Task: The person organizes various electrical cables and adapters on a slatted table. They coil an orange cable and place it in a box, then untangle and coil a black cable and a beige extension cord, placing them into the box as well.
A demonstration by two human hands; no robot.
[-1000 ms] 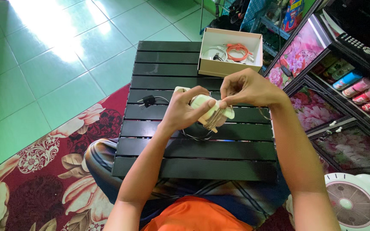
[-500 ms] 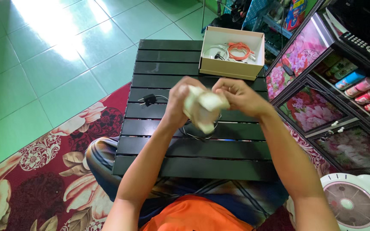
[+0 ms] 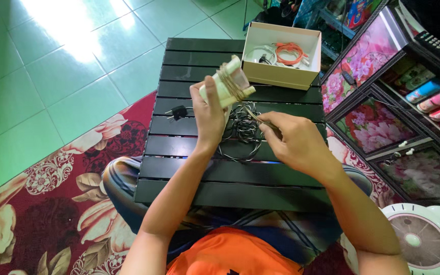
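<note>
My left hand [image 3: 211, 112] holds a pale cream rectangular block [image 3: 228, 83] tilted upward above a black slatted table [image 3: 189, 183]; thin brownish wire is wound around its middle. My right hand [image 3: 294, 142] pinches the free end of that wire, pulled taut from the block down to my fingers. A loose tangle of thin dark wire [image 3: 243, 133] lies on the table below both hands. A small black plug [image 3: 179, 111] rests on the table left of my left hand.
An open white cardboard box [image 3: 280, 76] with orange and white cables sits at the table's far right corner. A glass-front cabinet [image 3: 398, 102] stands to the right, a white fan [image 3: 416, 239] at bottom right. Green tiled floor and a red floral rug surround the table.
My hands have separated: the left lifted the block upward, the right drew back toward me, stretching the wire. The tangle of wire on the table is now uncovered.
</note>
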